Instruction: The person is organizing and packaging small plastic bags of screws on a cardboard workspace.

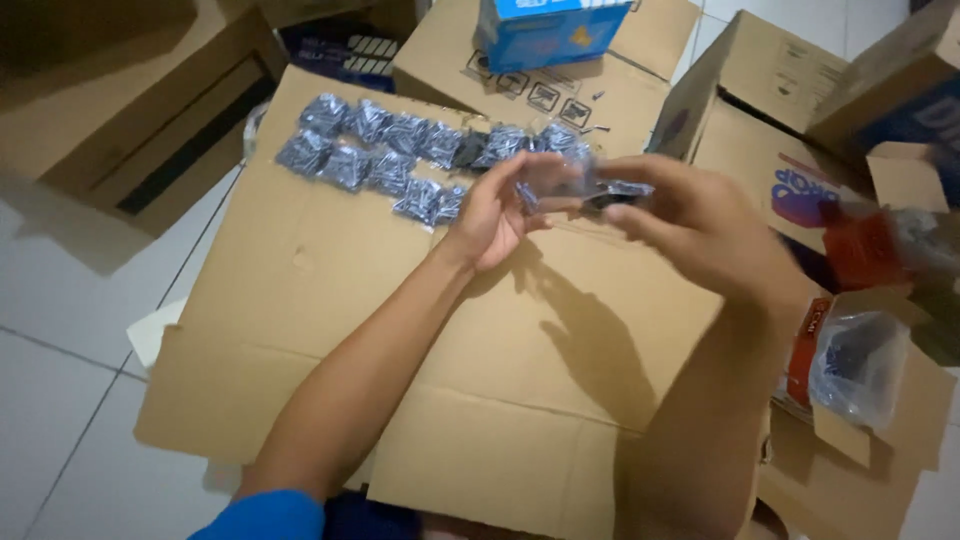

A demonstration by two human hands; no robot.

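On a flattened brown cardboard sheet over white tiles, left hand and right hand pinch 1 small clear plastic packet of dark screws between them, near rows of filled packets

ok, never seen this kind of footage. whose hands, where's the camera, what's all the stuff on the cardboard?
There is no machine here. One camera sits on a person's head and looks down, so both arms reaching in from the bottom edge belong to the wearer. The left hand and right hand meet above a flattened cardboard sheet lying on a tiled floor. Between them they hold a small clear plastic bag with something dark inside; it is blurred, so the contents cannot be told. On the far part of the sheet lie rows of small filled bags with dark contents. Around it stand cardboard boxes, one with a blue box on top. At the right, a larger clear bag of dark pieces rests in an open box.
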